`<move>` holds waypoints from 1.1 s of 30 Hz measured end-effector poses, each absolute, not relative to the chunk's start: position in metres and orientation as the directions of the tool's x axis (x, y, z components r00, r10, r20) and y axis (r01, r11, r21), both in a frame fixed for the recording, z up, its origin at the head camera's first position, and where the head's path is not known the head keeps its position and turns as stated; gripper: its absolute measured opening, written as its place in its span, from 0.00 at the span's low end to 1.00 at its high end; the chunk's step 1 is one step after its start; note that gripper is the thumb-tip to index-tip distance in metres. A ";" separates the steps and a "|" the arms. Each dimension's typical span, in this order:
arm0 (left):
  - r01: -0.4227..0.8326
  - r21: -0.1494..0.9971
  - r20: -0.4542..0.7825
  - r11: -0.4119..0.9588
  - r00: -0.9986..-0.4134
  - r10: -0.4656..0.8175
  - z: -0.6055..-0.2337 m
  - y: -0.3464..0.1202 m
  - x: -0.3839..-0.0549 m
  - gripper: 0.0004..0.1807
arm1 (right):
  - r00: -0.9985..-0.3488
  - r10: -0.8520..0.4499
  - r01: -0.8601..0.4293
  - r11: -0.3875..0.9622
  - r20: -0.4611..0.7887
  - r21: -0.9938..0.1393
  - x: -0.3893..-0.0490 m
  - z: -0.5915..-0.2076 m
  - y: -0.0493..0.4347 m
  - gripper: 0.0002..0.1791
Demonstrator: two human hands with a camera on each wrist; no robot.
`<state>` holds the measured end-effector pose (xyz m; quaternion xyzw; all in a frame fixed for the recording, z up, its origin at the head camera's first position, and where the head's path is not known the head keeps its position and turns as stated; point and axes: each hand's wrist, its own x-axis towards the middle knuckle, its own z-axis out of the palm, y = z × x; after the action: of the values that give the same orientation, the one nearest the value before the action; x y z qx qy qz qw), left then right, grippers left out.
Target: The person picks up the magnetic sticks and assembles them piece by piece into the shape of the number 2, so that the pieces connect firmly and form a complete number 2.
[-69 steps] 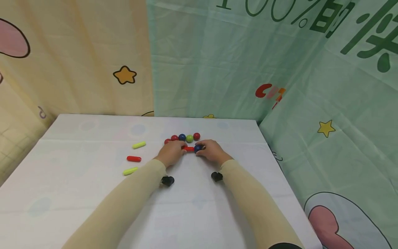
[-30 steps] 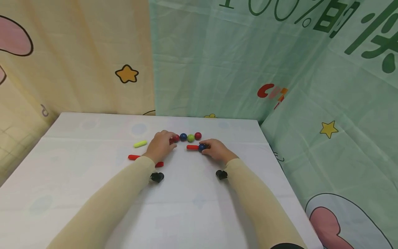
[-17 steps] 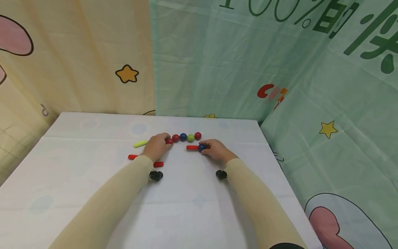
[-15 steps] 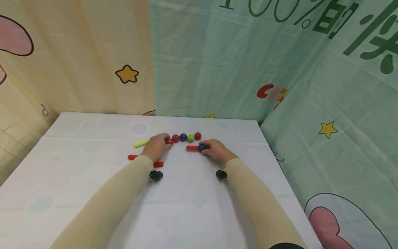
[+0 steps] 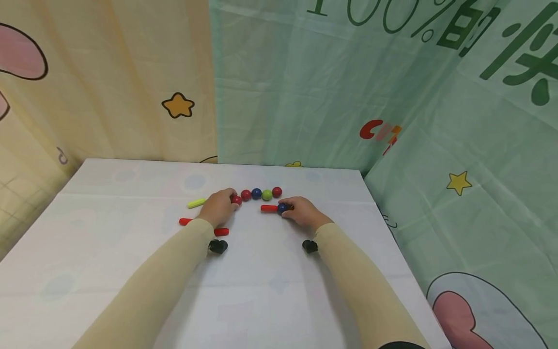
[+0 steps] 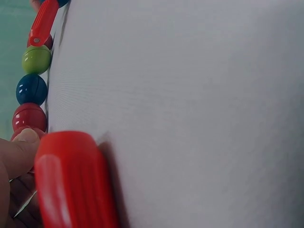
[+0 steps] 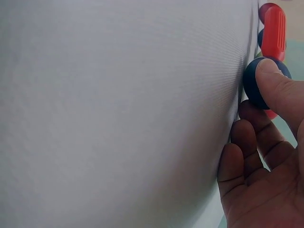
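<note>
My left hand [image 5: 218, 207] pinches the leftmost red ball [image 5: 237, 200] between thumb and fingers, at the end of a curved row of balls. In that row follow another red ball [image 5: 245, 195], a blue one [image 5: 256, 194], a green one [image 5: 267, 195] and a red one [image 5: 276, 192]. My right hand [image 5: 305, 212] holds a second blue ball [image 7: 254, 85], thumb on its side. A ridged red rod [image 5: 269, 208] sticks out leftward from this ball, in front of the row. Under my left wrist, another red rod [image 6: 76, 180] looms close in the left wrist view.
On the white table [image 5: 261, 300] a yellow-green rod [image 5: 196, 203] and a red rod [image 5: 185, 221] lie left of my left hand, the red one partly behind the wrist. Printed curtains [image 5: 283, 97] hang behind the table and along its right side.
My left hand has let go of the red rod at the blue ball and moved left to the end red ball. The right hand keeps its blue ball, shifted slightly right.
</note>
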<state>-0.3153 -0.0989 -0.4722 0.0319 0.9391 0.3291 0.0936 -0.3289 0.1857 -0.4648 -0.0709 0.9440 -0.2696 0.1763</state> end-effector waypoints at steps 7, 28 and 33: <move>0.017 0.603 -0.154 0.798 -0.979 0.136 -0.470 -0.096 -0.310 0.26 | -0.928 -0.242 -0.059 0.846 -0.282 -0.530 -0.329 -0.465 0.187 0.28; 0.064 0.598 -0.150 0.799 -0.970 0.190 -0.472 -0.078 -0.300 0.30 | -0.938 -0.226 -0.049 0.837 -0.264 -0.545 -0.326 -0.467 0.186 0.27; 0.072 0.597 -0.148 0.799 -0.969 0.198 -0.471 -0.073 -0.297 0.31 | -0.939 -0.230 -0.059 0.840 -0.255 -0.540 -0.327 -0.468 0.186 0.27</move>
<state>-0.2974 -0.0727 -0.4711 0.0715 0.9429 0.3089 0.1022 -0.3267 0.1857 -0.4678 -0.0766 0.9462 -0.2726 0.1568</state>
